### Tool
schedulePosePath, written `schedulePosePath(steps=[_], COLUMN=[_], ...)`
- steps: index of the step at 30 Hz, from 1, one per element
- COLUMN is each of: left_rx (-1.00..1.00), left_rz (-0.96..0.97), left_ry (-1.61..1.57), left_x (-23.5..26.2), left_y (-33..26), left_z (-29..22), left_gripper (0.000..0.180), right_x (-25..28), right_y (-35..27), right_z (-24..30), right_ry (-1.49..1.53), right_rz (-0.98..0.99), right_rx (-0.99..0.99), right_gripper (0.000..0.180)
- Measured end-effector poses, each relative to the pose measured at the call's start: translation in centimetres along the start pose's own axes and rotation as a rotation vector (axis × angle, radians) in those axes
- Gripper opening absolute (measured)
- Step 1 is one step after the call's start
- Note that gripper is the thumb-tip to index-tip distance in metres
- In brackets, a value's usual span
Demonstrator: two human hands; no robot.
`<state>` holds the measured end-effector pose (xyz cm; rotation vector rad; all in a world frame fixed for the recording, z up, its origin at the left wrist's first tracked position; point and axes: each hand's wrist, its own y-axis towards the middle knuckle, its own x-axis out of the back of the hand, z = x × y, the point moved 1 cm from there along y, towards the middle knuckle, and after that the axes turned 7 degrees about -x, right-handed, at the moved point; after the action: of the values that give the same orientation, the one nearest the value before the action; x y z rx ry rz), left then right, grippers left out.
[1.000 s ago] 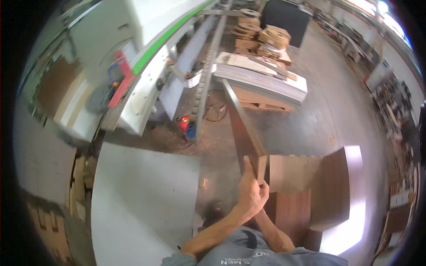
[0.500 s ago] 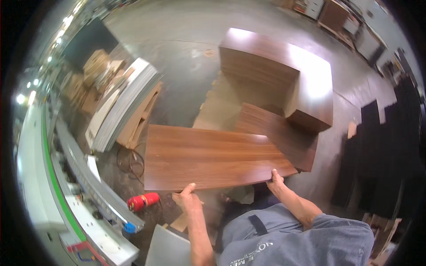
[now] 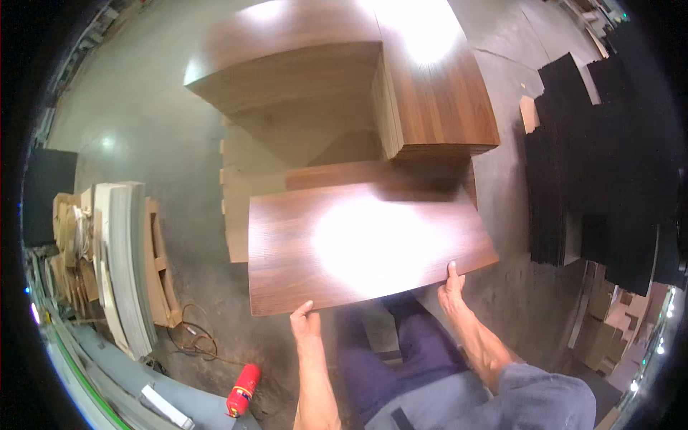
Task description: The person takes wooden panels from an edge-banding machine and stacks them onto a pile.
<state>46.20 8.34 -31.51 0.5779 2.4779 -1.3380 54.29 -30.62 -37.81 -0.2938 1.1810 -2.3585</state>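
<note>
A brown wood-grain panel [image 3: 287, 251] is held out in front of my body, a bright glare across its middle. My left hand [image 3: 306, 322] grips its near edge toward the left, thumb on top. Toward the right end of the same edge, my right hand [image 3: 451, 289] grips it with the thumb on top. The fingers of both hands are hidden beneath the panel. Just beyond lies a similar panel [image 3: 330, 175], partly covered by the held one. Behind it rise stacks of wood-grain panels [image 3: 437, 107] in an L shape on a tan base sheet [image 3: 251, 165].
A red fire extinguisher [image 3: 244, 389] is on the floor at the lower left, near a coiled cable [image 3: 193, 337]. Pale boards [image 3: 122, 251] lean beside a wooden pallet [image 3: 159, 265] at left. Black stacked sheets [image 3: 602, 158] stand at right. Machinery [image 3: 93, 387] lines the lower left.
My view has swung left to right, so the L-shaped stacks now sit closer and more squarely ahead. The panel stays in both hands and has come nearer the stacks; the machine has shifted toward the lower left.
</note>
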Motion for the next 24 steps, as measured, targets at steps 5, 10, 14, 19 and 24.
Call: schedulePosePath(steps=[5, 10, 14, 19, 24], left_rx=[0.126, 0.444, -0.090, -0.424, -0.206], left_rz=[0.127, 0.141, 0.145, -0.038, 0.250], left_ry=[0.216, 0.643, 1.191, 1.591, 1.123], left_x=[3.1, 4.6, 5.8, 5.2, 1.9], left_y=[11.2, 16.8, 20.3, 29.2, 32.5], left_z=[6.4, 8.9, 5.8, 2.0, 5.5], left_gripper=[0.047, 0.025, 0.022, 0.075, 0.050], right_x=[-0.5, -1.7, -1.8, -3.1, -5.3], right_y=[7.8, 13.7, 15.9, 22.1, 31.2], right_z=[-3.3, -3.3, -0.2, 5.9, 9.9], right_ry=[-0.127, -0.473, -1.162, -1.379, -1.522], right_rz=[0.085, 0.050, 0.125, -0.138, -0.124], right_rx=[-0.012, -0.332, -0.266, 0.820, 0.844], right_gripper=[0.063, 0.050, 0.040, 0.050, 0.053])
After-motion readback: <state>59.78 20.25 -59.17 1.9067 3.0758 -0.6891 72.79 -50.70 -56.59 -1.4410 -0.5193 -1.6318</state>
